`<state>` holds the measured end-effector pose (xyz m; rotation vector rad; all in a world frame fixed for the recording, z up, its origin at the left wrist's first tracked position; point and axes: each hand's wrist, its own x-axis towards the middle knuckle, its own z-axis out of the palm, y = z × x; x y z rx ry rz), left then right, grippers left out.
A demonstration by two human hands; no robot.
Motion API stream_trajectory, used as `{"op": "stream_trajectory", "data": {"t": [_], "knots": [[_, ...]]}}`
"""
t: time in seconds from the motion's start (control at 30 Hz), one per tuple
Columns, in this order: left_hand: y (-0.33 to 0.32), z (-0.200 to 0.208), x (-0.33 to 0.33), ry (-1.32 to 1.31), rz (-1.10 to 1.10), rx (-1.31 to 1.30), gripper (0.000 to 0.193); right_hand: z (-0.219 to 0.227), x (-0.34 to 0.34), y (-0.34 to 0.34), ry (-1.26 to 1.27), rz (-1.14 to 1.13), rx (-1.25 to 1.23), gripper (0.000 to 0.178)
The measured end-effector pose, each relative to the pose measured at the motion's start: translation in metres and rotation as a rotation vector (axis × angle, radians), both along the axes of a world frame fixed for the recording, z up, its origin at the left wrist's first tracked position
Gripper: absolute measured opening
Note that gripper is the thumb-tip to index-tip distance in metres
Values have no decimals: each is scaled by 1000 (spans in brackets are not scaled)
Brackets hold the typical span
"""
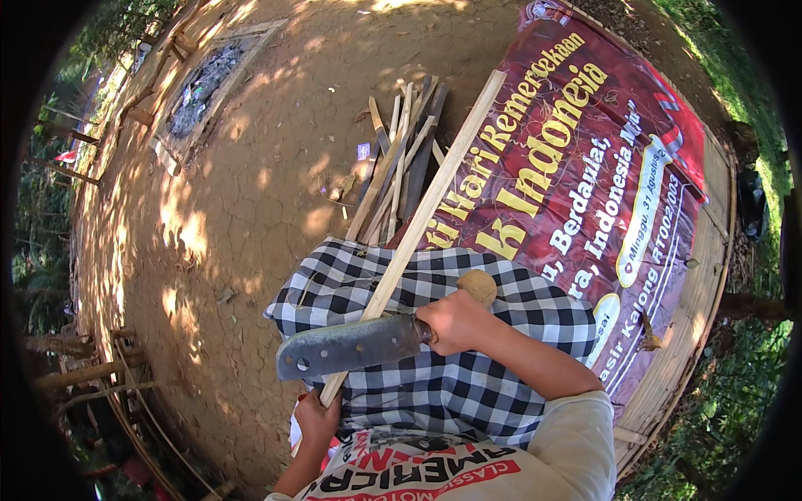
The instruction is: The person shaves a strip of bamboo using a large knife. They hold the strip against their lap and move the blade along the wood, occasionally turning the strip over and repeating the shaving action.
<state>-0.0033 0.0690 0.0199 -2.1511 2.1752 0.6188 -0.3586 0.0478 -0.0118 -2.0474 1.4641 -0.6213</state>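
Note:
My right hand is closed round the handle of a broad cleaver, whose round wooden butt shows beyond my fingers. The dark blade points left and lies across a long pale bamboo strip. Low in the view, my left hand grips the near end of that strip. From there it slants up and to the right, over my lap and past the edge of a banner. A black-and-white checked cloth covers my lap beneath the blade.
Several split strips lie in a loose pile on the cracked earth ahead. A dark red printed banner covers a bamboo platform on the right. At the far left is an ash-filled pit; bamboo rails stand at lower left.

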Motion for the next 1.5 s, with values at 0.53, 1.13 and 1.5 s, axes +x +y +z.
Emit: {"op": "stream_trajectory", "data": {"t": [0.53, 1.13, 1.5], "knots": [[-2, -7, 3, 71, -16, -11, 38, 0, -21, -11, 215, -79, -16, 20], [-2, -14, 14, 44, -71, -10, 44, 0, -72, -11, 264, -438, -67, 23], [-8, -13, 13, 58, -94, 1, 48, 7, -61, -14, 178, -498, 17, 22]]}}
